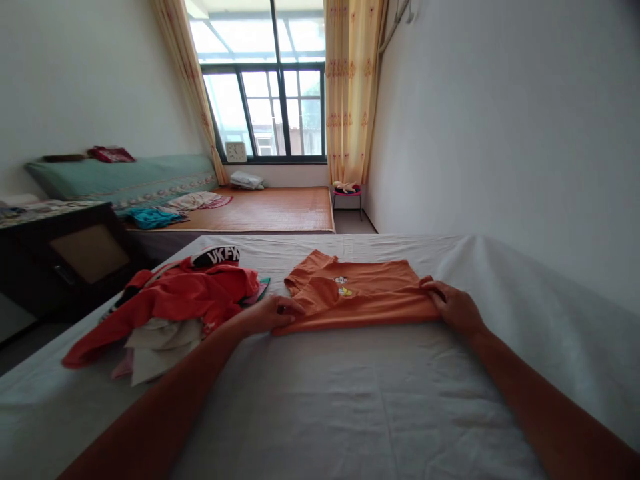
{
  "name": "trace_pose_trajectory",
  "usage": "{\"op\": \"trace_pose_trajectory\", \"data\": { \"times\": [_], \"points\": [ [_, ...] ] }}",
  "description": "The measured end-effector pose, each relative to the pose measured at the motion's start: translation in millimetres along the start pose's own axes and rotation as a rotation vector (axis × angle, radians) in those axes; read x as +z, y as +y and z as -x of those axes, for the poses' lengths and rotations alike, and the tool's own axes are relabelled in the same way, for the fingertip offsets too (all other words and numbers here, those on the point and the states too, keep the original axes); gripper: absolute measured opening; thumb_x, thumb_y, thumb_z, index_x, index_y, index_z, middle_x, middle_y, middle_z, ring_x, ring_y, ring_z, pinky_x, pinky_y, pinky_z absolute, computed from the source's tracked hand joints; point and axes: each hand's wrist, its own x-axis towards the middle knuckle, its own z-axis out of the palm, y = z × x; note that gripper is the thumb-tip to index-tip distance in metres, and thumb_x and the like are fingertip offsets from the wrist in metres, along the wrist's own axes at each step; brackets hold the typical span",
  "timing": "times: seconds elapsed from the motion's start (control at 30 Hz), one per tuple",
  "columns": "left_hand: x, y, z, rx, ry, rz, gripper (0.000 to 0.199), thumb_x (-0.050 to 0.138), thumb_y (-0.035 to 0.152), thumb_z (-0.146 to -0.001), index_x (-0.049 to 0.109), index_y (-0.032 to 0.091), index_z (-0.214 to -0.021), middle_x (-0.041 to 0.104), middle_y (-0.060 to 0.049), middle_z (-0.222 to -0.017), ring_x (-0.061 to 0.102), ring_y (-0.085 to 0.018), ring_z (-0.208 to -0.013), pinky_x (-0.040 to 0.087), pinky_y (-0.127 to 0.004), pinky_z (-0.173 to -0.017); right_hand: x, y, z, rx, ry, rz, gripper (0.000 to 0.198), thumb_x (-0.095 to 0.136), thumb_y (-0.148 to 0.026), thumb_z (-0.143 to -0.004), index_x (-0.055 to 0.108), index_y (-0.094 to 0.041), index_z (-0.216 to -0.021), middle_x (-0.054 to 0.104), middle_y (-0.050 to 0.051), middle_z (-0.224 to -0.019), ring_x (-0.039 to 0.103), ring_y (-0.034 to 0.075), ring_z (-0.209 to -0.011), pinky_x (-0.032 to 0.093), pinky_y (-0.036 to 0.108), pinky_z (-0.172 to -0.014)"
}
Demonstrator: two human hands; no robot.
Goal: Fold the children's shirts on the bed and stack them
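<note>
An orange T-shirt with a small cartoon print lies sideways on the white sheet, its neck end to the left. The near side of the shirt is folded over toward the middle. At the sleeve and shoulder end, my left hand pinches the near edge of the cloth. My right hand grips the hem at the other end, thumb and fingers closed on the fabric. Left of the shirt is a loose heap of clothes, with a red garment on top and a beige one beneath.
A dark cabinet stands at the left. Beyond the sheet is a bed with a brown mat, holding a blue cloth and a folded bundle. A small pink stool stands near the right wall.
</note>
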Motion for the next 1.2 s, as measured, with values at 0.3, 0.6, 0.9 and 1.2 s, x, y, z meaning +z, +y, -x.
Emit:
{"op": "trace_pose_trajectory", "data": {
  "times": [0.3,0.6,0.9,1.2],
  "points": [
    [13,5,-4,-0.064,0.299,-0.138,0.038,0.054,0.042,-0.08,0.073,0.015,-0.098,0.067,-0.002,-0.074,0.055,-0.014,-0.067,0.04,-0.021,-0.06,-4,-6,6,-0.093,0.084,0.225,0.032,0.045,-0.026,-0.085,0.061,-0.02,-0.112,0.06,0.012,-0.121,0.054,0.029,-0.111,0.043,0.045,-0.095],
    [29,9,-9,0.106,0.367,-0.28,0.038,0.05,0.014,-0.079,0.068,0.023,-0.111,0.068,-0.001,-0.113,0.061,-0.02,-0.103,0.045,-0.027,-0.09,43,-149,-34,-0.39,-0.231,-0.121,0.041,0.053,-0.03,-0.085,0.053,-0.02,-0.125,0.061,0.012,-0.122,0.056,0.025,-0.112,0.043,0.043,-0.097],
    [33,13,7,0.343,0.277,-0.515,0.037,0.045,0.018,-0.09,0.062,0.032,-0.12,0.059,0.003,-0.129,0.053,-0.019,-0.111,0.041,-0.031,-0.096,72,-225,-95,-0.832,-0.522,0.08,0.06,0.069,-0.011,-0.066,0.057,-0.031,-0.121,0.039,0.002,-0.146,0.031,0.028,-0.134,0.027,0.049,-0.105],
    [24,5,11,0.273,0.36,-0.489,0.025,0.048,0.018,-0.086,0.072,0.025,-0.091,0.065,0.0,-0.116,0.053,-0.021,-0.103,0.043,-0.029,-0.084,50,-205,-73,-0.757,-0.255,0.037,0.01,0.055,-0.02,-0.082,0.063,-0.022,-0.088,0.067,0.006,-0.095,0.056,0.022,-0.097,0.037,0.036,-0.088]
  ]
}}
